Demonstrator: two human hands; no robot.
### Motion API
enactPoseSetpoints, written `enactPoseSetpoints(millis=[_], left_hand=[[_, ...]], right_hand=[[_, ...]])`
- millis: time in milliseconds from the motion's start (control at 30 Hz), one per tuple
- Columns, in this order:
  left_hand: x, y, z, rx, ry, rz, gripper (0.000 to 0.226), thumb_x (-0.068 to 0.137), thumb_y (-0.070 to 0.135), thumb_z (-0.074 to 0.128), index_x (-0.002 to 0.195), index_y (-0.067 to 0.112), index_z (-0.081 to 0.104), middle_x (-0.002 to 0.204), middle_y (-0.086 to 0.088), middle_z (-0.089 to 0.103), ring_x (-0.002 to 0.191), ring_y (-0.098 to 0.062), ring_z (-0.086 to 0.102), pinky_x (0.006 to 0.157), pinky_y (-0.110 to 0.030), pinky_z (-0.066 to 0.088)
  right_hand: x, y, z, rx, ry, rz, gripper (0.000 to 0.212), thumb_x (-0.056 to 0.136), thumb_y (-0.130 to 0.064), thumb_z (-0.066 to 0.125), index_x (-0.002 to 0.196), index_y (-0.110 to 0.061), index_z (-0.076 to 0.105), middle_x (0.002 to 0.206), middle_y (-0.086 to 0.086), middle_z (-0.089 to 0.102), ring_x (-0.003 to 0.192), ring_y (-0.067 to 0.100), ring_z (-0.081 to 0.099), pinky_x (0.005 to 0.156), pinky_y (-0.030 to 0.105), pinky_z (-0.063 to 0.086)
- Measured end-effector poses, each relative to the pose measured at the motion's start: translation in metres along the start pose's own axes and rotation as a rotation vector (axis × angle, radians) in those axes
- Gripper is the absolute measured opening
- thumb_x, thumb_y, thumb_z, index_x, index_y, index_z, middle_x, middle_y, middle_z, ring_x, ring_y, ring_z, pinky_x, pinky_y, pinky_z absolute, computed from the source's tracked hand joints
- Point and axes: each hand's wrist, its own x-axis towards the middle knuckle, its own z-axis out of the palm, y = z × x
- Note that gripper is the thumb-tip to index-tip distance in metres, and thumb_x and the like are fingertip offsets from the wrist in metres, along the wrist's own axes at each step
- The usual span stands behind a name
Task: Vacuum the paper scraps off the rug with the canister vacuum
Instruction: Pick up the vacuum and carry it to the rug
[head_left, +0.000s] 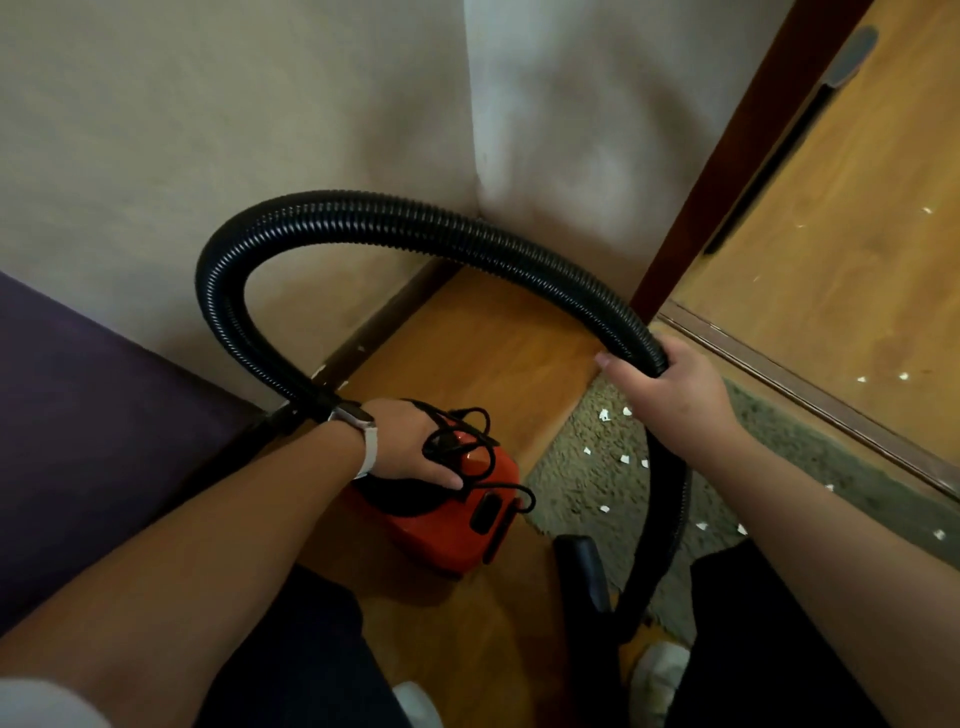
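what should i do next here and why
Probably unwind the black cord with the left hand: it lies looped on the red canister, so the vacuum looks unplugged. The right hand grips the hose, and paper scraps lie on the rug.
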Motion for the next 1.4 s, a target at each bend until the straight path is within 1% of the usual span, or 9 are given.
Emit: enactPoseSetpoints(millis=[133, 333, 567, 667, 767, 867, 1067, 1300, 1400], left_hand=[[0.015, -0.01, 0.003, 0.007, 0.087, 0.004, 0.087, 0.064, 0.098, 0.021, 0.075, 0.021, 0.06, 0.06, 0.004, 0.053, 0.048, -0.016, 0.045, 0.048, -0.035, 0.036], [0.021, -0.004, -0.007, 0.087, 0.206, -0.032, 0.054, 0.089, 0.077, 0.024, 0.066, 0.035, 0.046, 0.057, 0.012, 0.05, 0.055, -0.011, 0.046, 0.081, -0.035, 0.038], [0.022, -0.013, 0.039, -0.136, 0.452, -0.35, 0.05, 0.086, 0.076, 0.032, 0.074, 0.032, 0.053, 0.076, 0.01, 0.05, 0.087, -0.018, 0.051, 0.086, -0.038, 0.039], [0.022, -0.004, 0.049, -0.293, 0.617, -0.426, 0.06, 0.081, 0.073, 0.045, 0.1, 0.021, 0.068, 0.106, 0.001, 0.061, 0.108, -0.023, 0.053, 0.097, -0.039, 0.041], [0.024, 0.007, 0.048, -0.456, 0.595, -0.612, 0.089, 0.076, 0.069, 0.062, 0.143, 0.014, 0.04, 0.151, -0.008, 0.031, 0.141, -0.028, 0.025, 0.116, -0.043, 0.025], [0.028, 0.019, 0.045, -0.703, 0.625, -0.844, 0.115, 0.069, 0.06, 0.076, 0.154, 0.016, 0.013, 0.161, -0.005, 0.005, 0.148, -0.027, 0.007, 0.121, -0.044, 0.016], [0.03, 0.038, 0.04, -1.107, 0.678, -1.176, 0.11, 0.071, 0.04, 0.083, 0.153, 0.019, 0.013, 0.154, -0.008, 0.02, 0.138, -0.033, 0.03, 0.11, -0.049, 0.038], [0.032, 0.045, 0.039, -1.371, 0.738, -1.126, 0.092, 0.088, 0.032, 0.07, 0.154, 0.022, 0.008, 0.128, -0.015, 0.057, 0.083, -0.026, 0.061, 0.073, -0.039, 0.052], [0.033, 0.045, 0.039, -1.37, 0.771, -1.12, 0.085, 0.091, 0.019, 0.066, 0.155, 0.021, 0.01, 0.129, -0.015, 0.057, 0.091, -0.03, 0.062, 0.074, -0.039, 0.051]], right_hand=[[0.013, 0.014, 0.006, -0.031, 0.019, -0.034, 0.026, 0.083, -0.049, 0.073, 0.091, -0.026, 0.062, 0.069, 0.004, 0.063, 0.055, 0.017, 0.06, 0.052, 0.04, 0.052], [0.027, 0.015, 0.029, -0.024, 0.055, -0.018, 0.026, 0.083, -0.052, 0.071, 0.087, -0.028, 0.06, 0.066, -0.005, 0.06, 0.049, 0.008, 0.055, 0.043, 0.023, 0.039], [0.042, 0.018, 0.045, -0.037, -0.079, -0.016, 0.036, 0.082, -0.057, 0.069, 0.091, -0.023, 0.061, 0.07, 0.003, 0.063, 0.056, 0.017, 0.06, 0.049, 0.032, 0.044], [0.048, 0.02, 0.051, -0.045, -0.109, -0.02, 0.036, 0.082, -0.058, 0.068, 0.09, -0.023, 0.062, 0.067, 0.0, 0.061, 0.055, 0.016, 0.059, 0.049, 0.032, 0.045], [0.058, 0.021, 0.054, -0.028, -0.128, -0.001, 0.036, 0.082, -0.058, 0.068, 0.09, -0.023, 0.063, 0.065, -0.001, 0.059, 0.053, 0.015, 0.057, 0.05, 0.031, 0.043], [0.067, 0.02, 0.061, 0.01, -0.163, -0.012, 0.037, 0.081, -0.058, 0.069, 0.088, -0.023, 0.062, 0.062, -0.002, 0.055, 0.051, 0.016, 0.054, 0.048, 0.032, 0.041], [0.07, 0.016, 0.074, 0.019, -0.217, -0.056, 0.036, 0.083, -0.059, 0.066, 0.093, -0.025, 0.062, 0.067, -0.002, 0.059, 0.05, 0.013, 0.053, 0.044, 0.029, 0.04], [0.072, 0.017, 0.072, 0.044, -0.201, -0.098, 0.039, 0.083, -0.057, 0.068, 0.091, -0.019, 0.062, 0.066, -0.002, 0.058, 0.051, 0.013, 0.054, 0.048, 0.032, 0.043], [0.071, 0.017, 0.07, 0.038, -0.193, -0.106, 0.041, 0.082, -0.057, 0.068, 0.09, -0.018, 0.061, 0.065, -0.003, 0.057, 0.052, 0.013, 0.053, 0.048, 0.032, 0.042]])
